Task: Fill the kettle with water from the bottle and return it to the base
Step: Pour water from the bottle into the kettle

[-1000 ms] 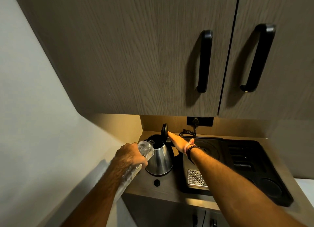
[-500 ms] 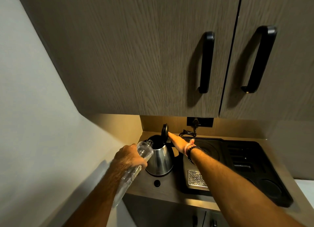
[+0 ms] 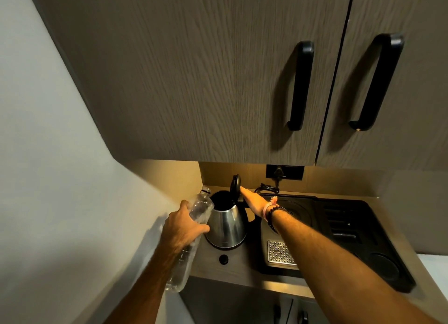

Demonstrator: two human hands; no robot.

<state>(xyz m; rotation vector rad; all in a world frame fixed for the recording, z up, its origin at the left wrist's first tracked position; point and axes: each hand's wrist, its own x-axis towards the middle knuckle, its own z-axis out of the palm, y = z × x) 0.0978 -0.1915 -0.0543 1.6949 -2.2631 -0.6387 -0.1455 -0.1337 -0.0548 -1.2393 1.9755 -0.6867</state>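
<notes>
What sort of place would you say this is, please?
Probably a small kitchenette, perhaps in a hotel room: a steel kettle on a narrow counter, wooden wall cupboards above, and a black tray beside it.

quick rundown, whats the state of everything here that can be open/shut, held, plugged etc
kettle: upright on the counter, lid flipped open
bottle: uncapped, tilted with its mouth up beside the kettle's opening, water still inside
left hand: fingers wrapped around the bottle
right hand: flat, fingertips against the open lid
cupboard doors: both shut
plug: in the wall socket
bottle cap: off, lying on the counter in front of the kettle
</notes>
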